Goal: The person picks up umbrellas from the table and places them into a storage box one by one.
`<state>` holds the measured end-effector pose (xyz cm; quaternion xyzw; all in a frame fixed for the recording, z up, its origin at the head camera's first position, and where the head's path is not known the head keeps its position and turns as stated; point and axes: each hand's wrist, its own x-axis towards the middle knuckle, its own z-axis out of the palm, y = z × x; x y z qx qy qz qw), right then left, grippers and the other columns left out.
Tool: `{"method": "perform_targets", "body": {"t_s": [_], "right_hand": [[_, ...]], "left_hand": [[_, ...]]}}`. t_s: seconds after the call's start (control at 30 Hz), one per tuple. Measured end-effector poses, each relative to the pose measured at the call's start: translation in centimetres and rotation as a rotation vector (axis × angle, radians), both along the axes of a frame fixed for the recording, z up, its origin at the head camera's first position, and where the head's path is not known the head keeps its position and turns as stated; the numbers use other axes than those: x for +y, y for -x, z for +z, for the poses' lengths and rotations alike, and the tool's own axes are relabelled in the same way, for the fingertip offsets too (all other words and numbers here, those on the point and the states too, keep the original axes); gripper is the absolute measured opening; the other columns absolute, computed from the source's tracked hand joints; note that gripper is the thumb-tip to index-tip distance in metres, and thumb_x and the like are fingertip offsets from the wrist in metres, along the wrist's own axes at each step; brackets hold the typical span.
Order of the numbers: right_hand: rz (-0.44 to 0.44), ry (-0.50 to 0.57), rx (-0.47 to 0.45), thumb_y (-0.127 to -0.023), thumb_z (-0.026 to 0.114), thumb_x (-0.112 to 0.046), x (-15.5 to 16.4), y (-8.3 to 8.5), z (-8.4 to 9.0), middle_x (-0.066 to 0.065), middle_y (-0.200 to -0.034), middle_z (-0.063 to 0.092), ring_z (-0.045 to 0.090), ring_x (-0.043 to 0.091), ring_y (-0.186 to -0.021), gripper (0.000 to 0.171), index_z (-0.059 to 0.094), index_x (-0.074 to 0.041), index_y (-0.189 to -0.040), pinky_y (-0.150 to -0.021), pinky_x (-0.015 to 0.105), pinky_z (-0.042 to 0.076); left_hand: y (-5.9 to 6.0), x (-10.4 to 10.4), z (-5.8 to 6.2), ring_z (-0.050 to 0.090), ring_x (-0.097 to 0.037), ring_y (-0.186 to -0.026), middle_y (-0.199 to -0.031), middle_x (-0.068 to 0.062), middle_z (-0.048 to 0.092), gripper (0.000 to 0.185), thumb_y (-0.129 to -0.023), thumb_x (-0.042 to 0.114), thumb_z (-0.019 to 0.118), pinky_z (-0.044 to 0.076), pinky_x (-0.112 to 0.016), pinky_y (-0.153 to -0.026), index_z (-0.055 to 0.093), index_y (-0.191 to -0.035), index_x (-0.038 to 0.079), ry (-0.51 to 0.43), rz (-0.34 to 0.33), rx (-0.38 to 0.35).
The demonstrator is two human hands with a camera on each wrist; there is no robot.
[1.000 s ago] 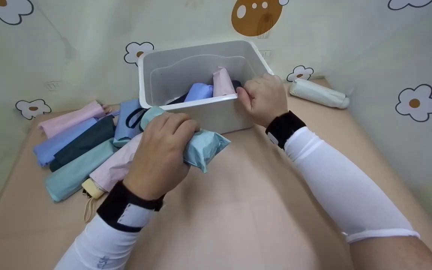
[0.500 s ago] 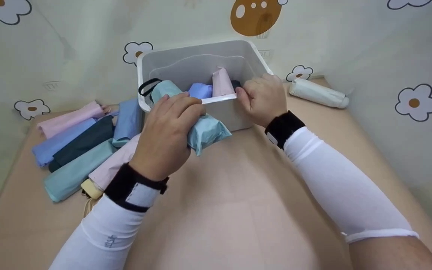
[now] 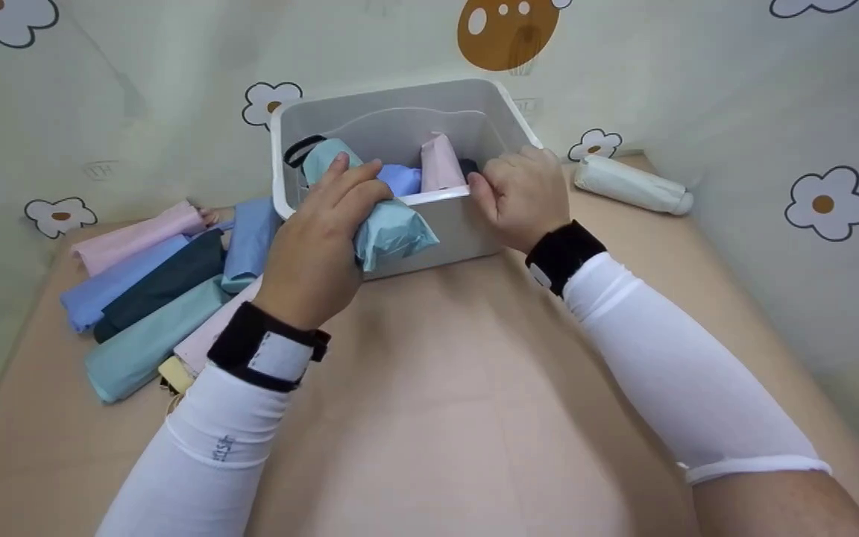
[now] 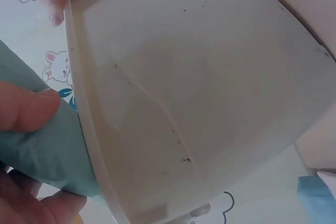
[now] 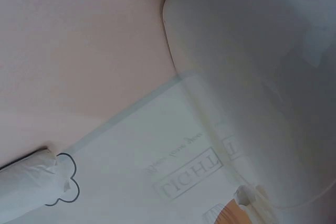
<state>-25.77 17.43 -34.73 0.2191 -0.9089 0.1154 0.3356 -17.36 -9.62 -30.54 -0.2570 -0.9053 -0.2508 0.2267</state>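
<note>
My left hand (image 3: pixel 314 253) holds a light teal folded umbrella (image 3: pixel 397 230) with a black wrist strap. The umbrella slants across the front rim of a white plastic bin (image 3: pixel 437 233), its strap end inside and its loose fabric end outside. In the left wrist view, thumb and fingers grip the umbrella (image 4: pixel 47 148) beside the bin's rim. My right hand (image 3: pixel 523 195) grips the bin's right front edge, fingers curled. Inside the bin, a pink umbrella (image 3: pixel 441 164) stands tilted near a blue umbrella (image 3: pixel 401 180); dark ones are partly hidden.
Left of the bin lie several folded umbrellas, including a pink one (image 3: pixel 139 237), a dark green one (image 3: pixel 165 287) and a teal one (image 3: pixel 153 341). A white folded umbrella (image 3: pixel 632 185) lies to the right. A patterned sheet (image 3: pixel 735 97) hangs behind the table (image 3: pixel 437 418).
My left hand has carried the teal umbrella forward and up, from in front of the bin to over its rim, strap end now inside. The right hand stays on the bin's edge.
</note>
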Motion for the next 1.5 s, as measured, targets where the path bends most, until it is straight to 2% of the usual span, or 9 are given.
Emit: {"method": "perform_targets", "body": {"t_s": [0.17, 0.4, 0.67, 1.07, 1.37, 1.5], "right_hand": [[0.001, 0.007, -0.002, -0.104, 0.049, -0.036, -0.1, 0.0, 0.0, 0.012, -0.063, 0.058, 0.055, 0.037, -0.07, 0.049, 0.053, -0.006, -0.065, -0.065, 0.05, 0.04], [-0.006, 0.005, -0.009, -0.105, 0.046, -0.038, -0.1, -0.1, 0.0, 0.013, -0.064, 0.059, 0.055, 0.037, -0.071, 0.051, 0.053, -0.006, -0.066, -0.065, 0.051, 0.04], [-0.014, 0.011, -0.036, -0.105, 0.045, -0.038, -0.1, -0.1, -0.1, 0.013, -0.065, 0.059, 0.056, 0.037, -0.073, 0.051, 0.055, -0.006, -0.066, -0.068, 0.05, 0.041], [-0.016, -0.006, 0.004, -0.105, 0.046, -0.036, -0.2, -0.1, 0.0, 0.015, -0.067, 0.061, 0.058, 0.04, -0.075, 0.049, 0.055, -0.005, -0.068, -0.068, 0.054, 0.042], [-0.01, 0.005, 0.006, -0.104, 0.047, -0.035, -0.1, -0.2, 0.0, 0.014, -0.066, 0.06, 0.057, 0.039, -0.074, 0.049, 0.054, -0.005, -0.067, -0.069, 0.053, 0.042], [-0.014, 0.012, -0.005, -0.104, 0.046, -0.037, -0.1, -0.2, 0.0, 0.014, -0.065, 0.059, 0.056, 0.038, -0.074, 0.049, 0.054, -0.005, -0.067, -0.07, 0.053, 0.042]], "left_hand": [[0.3, -0.1, 0.2, 0.037, -0.032, -0.157, -0.158, -0.002, 0.055, 0.062, -0.084, -0.024, 0.066, 0.036, -0.053, -0.123, 0.065, -0.129, 0.019, -0.018, 0.019, -0.049], [0.5, -0.2, 0.3, 0.036, -0.034, -0.157, -0.16, -0.003, 0.053, 0.063, -0.085, -0.022, 0.066, 0.035, -0.054, -0.122, 0.063, -0.132, 0.019, -0.016, 0.02, -0.07], [1.4, -0.4, 0.4, 0.033, -0.032, -0.159, -0.163, -0.002, 0.049, 0.067, -0.083, -0.026, 0.063, 0.031, -0.057, -0.124, 0.06, -0.132, 0.02, -0.046, 0.03, -0.142], [2.7, -1.0, 0.2, 0.036, -0.033, -0.157, -0.161, -0.003, 0.049, 0.062, -0.084, -0.023, 0.06, 0.033, -0.053, -0.126, 0.059, -0.132, 0.016, -0.125, 0.025, -0.175], [2.8, -0.9, 0.2, 0.034, -0.033, -0.158, -0.162, -0.006, 0.047, 0.06, -0.084, -0.018, 0.067, 0.031, -0.055, -0.126, 0.057, -0.134, 0.015, -0.13, 0.02, -0.199], [2.8, -1.0, 0.2, 0.032, -0.033, -0.159, -0.164, -0.005, 0.045, 0.058, -0.086, -0.008, 0.074, 0.03, -0.057, -0.126, 0.055, -0.135, 0.016, -0.139, 0.015, -0.217]]}}
